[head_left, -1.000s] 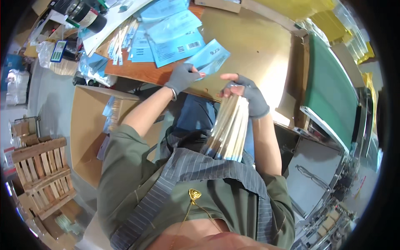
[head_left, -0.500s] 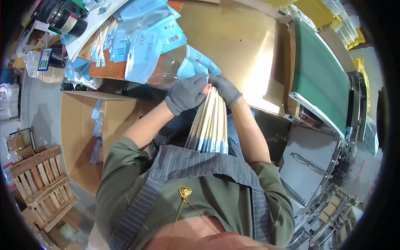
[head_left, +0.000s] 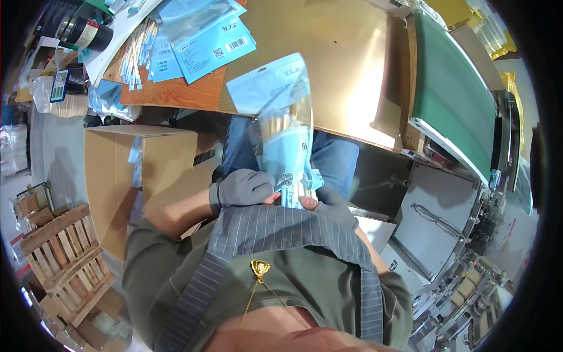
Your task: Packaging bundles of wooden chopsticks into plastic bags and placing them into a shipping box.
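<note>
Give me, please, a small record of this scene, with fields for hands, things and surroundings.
Left hand: gloved, fingers curled, at the near end of a blue-and-clear bag
Right hand: gloved, grip on a stick bundle, thumb at its near ends
Things: bag around the bundle, near ends uncovered
Table: flat blue bags, loose sticks
Left side: cardboard box

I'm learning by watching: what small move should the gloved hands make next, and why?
Probably push the pale wooden sticks deeper into the blue-and-clear plastic bag: their near ends appear to protrude from it, between the grey-gloved left hand and right hand.
</note>
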